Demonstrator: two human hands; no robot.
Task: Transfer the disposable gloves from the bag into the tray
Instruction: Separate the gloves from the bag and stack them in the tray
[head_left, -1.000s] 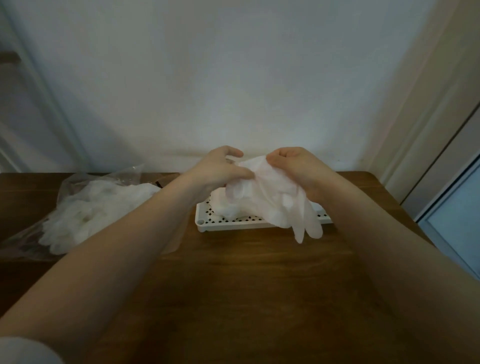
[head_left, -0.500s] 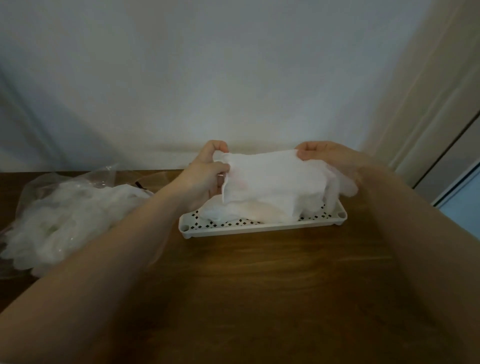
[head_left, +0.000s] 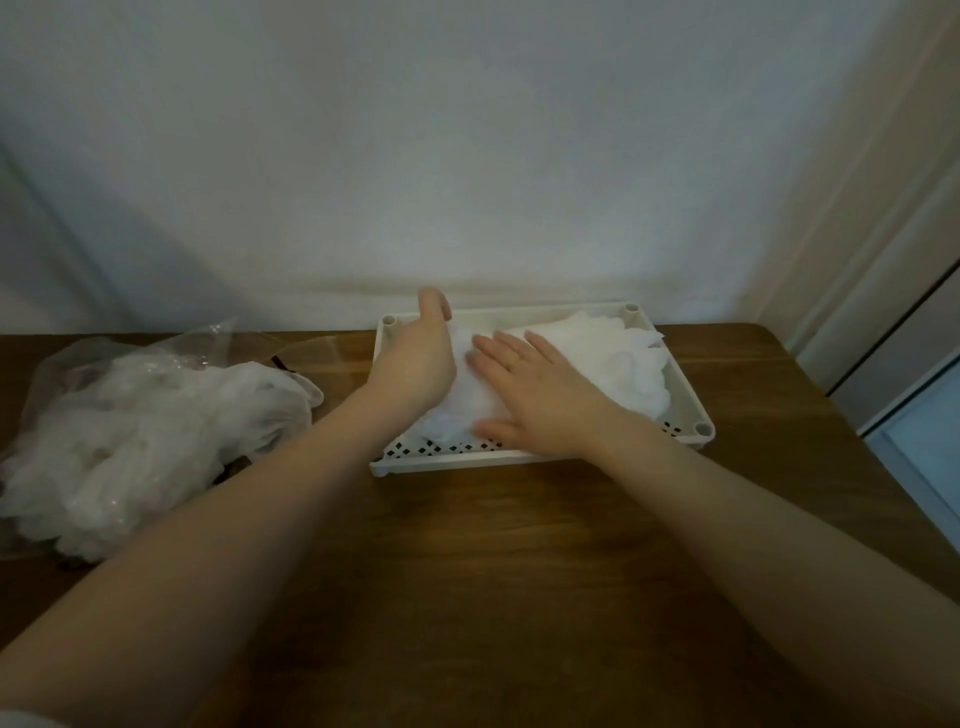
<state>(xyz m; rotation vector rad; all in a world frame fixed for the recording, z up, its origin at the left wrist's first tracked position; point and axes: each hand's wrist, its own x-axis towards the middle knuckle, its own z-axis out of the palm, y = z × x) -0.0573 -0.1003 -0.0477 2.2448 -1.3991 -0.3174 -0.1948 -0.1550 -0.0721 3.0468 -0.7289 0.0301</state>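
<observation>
white gloves (head_left: 597, 358), seemingly cream perforated tray (head_left: 691, 410)

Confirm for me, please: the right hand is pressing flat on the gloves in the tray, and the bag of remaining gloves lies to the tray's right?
Not quite. The head view shows the bag lying to the left of the tray, not the right. The right hand does press flat on the gloves in the tray.

This looks like a room in a home — a dark wooden table (head_left: 519, 571) pushed against a plain white wall (head_left: 467, 156). At the right stands a pale door frame (head_left: 883, 249) — nothing marks it as a lab or shop.
</observation>
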